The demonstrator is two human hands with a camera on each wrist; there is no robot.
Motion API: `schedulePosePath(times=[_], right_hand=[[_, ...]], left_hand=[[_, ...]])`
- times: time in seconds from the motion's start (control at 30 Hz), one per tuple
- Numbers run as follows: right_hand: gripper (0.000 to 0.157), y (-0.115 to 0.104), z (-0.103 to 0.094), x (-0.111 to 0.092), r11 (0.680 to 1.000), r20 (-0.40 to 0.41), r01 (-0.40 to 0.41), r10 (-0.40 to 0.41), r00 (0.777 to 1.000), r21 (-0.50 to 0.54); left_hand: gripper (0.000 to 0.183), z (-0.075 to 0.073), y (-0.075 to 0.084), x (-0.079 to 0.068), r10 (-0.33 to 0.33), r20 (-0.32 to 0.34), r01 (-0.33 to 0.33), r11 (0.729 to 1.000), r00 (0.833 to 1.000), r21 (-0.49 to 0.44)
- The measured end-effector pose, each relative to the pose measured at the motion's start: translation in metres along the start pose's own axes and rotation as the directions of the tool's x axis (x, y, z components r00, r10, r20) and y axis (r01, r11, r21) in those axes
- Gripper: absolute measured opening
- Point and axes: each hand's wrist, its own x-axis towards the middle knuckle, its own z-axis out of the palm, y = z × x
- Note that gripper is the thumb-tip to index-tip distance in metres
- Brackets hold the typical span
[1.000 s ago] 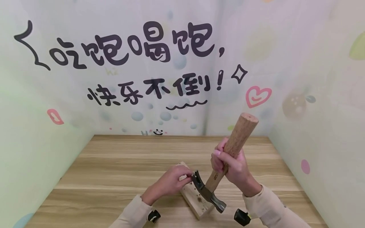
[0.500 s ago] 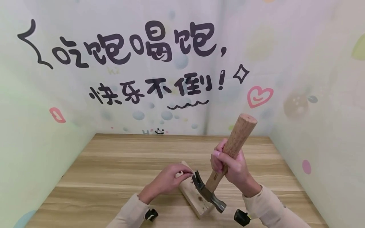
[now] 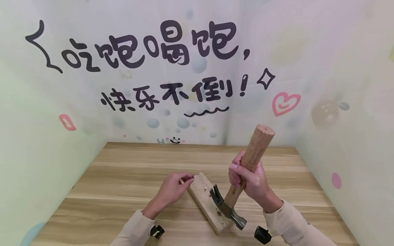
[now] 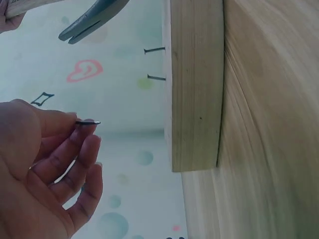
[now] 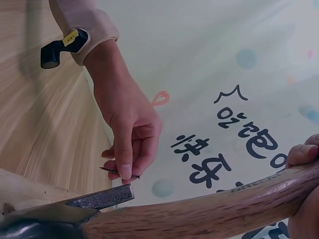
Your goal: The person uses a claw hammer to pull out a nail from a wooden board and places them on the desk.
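My left hand (image 3: 172, 188) pinches a small dark nail (image 4: 88, 122) between thumb and fingertips. In the head view it is beside the far left end of a wooden block (image 3: 201, 196). My right hand (image 3: 251, 178) grips a claw hammer (image 3: 259, 145) around its wooden handle, butt end up and metal head low over the block. The claw points toward the left hand, and the striking face points down to the right. Two nails (image 4: 157, 77) stick out of the block's face in the left wrist view.
The block lies slantwise on a wood-grain table (image 3: 138, 167). Small dark holes or marks dot its top. Printed cloth walls (image 3: 197, 130) close in the table at the back and sides. A black wrist camera (image 3: 157, 232) sits on the left sleeve.
My left hand has moved left, from beside the hammer's claw to the block's far left edge. The right hand keeps its grip on the hammer, nearly still. The head view has shifted slightly.
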Motion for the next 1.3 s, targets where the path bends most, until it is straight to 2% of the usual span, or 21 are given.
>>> schedulePosePath(times=[0.17, 0.3, 0.43, 0.57, 0.73, 0.83, 1.03, 1.3], right_hand=[[0.026, 0.004, -0.001, -0.002, 1.0, -0.008, -0.019, 0.019, 1.0, -0.02], [0.026, 0.007, -0.002, -0.003, 0.999, -0.021, -0.033, 0.032, 0.999, -0.037], [0.026, 0.009, -0.003, -0.005, 0.998, -0.034, -0.044, 0.042, 0.999, -0.048], [0.024, 0.012, -0.004, -0.006, 0.996, -0.047, -0.06, 0.058, 0.997, -0.06], [0.023, 0.014, -0.005, -0.009, 0.993, -0.064, -0.084, 0.079, 0.995, -0.083], [0.022, 0.016, -0.005, -0.01, 0.992, -0.066, -0.093, 0.087, 0.994, -0.091], [0.021, 0.017, -0.007, -0.012, 0.991, -0.067, -0.095, 0.089, 0.994, -0.093], [0.021, 0.016, -0.007, -0.011, 0.992, -0.065, -0.092, 0.086, 0.994, -0.091]], left_hand=[[0.008, -0.003, -0.012, -0.002, -0.077, -0.083, 0.081, 0.996, 0.994, 0.043], [0.008, -0.008, -0.02, -0.004, -0.147, -0.118, 0.157, 0.984, 0.982, 0.08], [0.004, -0.011, -0.028, -0.006, -0.206, -0.12, 0.223, 0.965, 0.971, 0.142], [0.005, -0.014, -0.036, -0.009, -0.286, -0.107, 0.302, 0.933, 0.952, 0.197], [0.007, -0.018, -0.043, -0.011, -0.358, -0.079, 0.366, 0.902, 0.93, 0.23], [0.011, -0.019, -0.047, -0.011, -0.389, -0.061, 0.391, 0.886, 0.919, 0.248], [0.035, -0.016, -0.056, -0.012, -0.428, -0.035, 0.42, 0.863, 0.903, 0.282], [0.048, -0.012, -0.064, -0.012, -0.426, -0.04, 0.419, 0.863, 0.904, 0.282]])
